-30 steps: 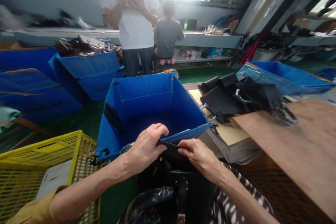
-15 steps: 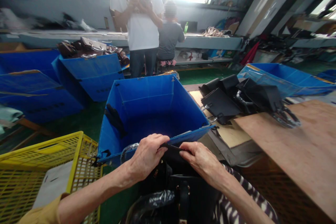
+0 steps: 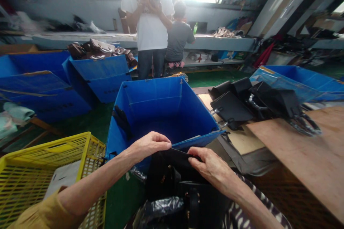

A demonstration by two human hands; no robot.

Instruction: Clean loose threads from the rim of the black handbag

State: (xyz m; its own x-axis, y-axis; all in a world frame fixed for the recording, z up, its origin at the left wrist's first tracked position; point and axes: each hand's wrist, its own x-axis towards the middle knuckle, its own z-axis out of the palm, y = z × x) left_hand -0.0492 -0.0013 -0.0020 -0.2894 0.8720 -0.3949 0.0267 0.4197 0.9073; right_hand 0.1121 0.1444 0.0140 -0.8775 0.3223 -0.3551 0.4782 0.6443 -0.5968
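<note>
Black handbag (image 3: 205, 200) at six o'clock: smooth, dark, small gold-toned fittings, clear plastic around its handle (image 3: 166, 204). Left hand (image 3: 147, 146) pinches its raised edge toward eleven; right hand (image 3: 211, 164) pinches toward one. Blue bin (image 3: 154, 94) at twelve, open.

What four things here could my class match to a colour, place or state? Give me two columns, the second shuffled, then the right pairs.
1. Crate
2. Bottle
3. Right hand
4. Board

A. Green, on the far bench
B. Light brown, lying flat
C. Yellow, with slotted sides
D. Pinching the edge of a black bag

Pairs: 1-C, 2-A, 3-D, 4-B
</note>
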